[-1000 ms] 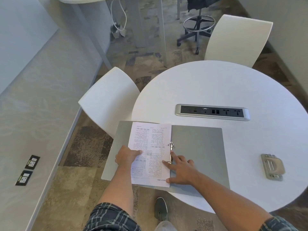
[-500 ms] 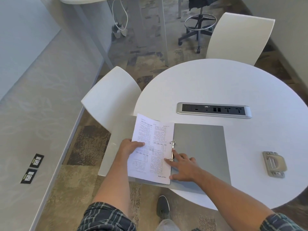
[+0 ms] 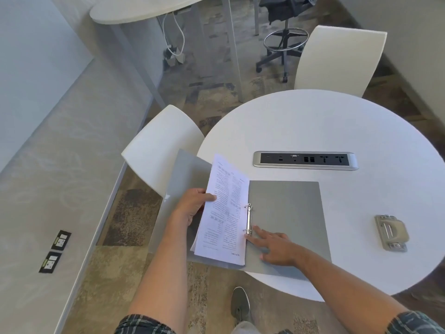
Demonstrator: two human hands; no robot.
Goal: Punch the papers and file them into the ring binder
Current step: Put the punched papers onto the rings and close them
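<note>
Papers (image 3: 222, 213) sit already on the rings (image 3: 248, 219) of the ring binder (image 3: 286, 213), which lies open at the near edge of the white round desk (image 3: 337, 131), with its left cover hanging past the edge. Our left hand (image 3: 192, 206) grips the left cover and the sheets together, thumb on the print and fingers hidden behind, so this side stands tilted up from the desk. Our right hand (image 3: 277, 247) lies flat on the right cover, fingers straight and spread, the index tip touching the lower ring; it holds nothing.

We judge the stack as light and floppy: the sheets bend easily and can tear at the punched holes if we pull them against the rings. The cover looks like thin plastic, smooth and somewhat flexible, so it may slide on the desk without the flat hand on it. The best place to hold is the outer edge of the cover, with the sheets supported by it. The hole punch (image 3: 391, 233) rests well apart, to the right on the desk, beyond the power strip (image 3: 304, 160).
</note>
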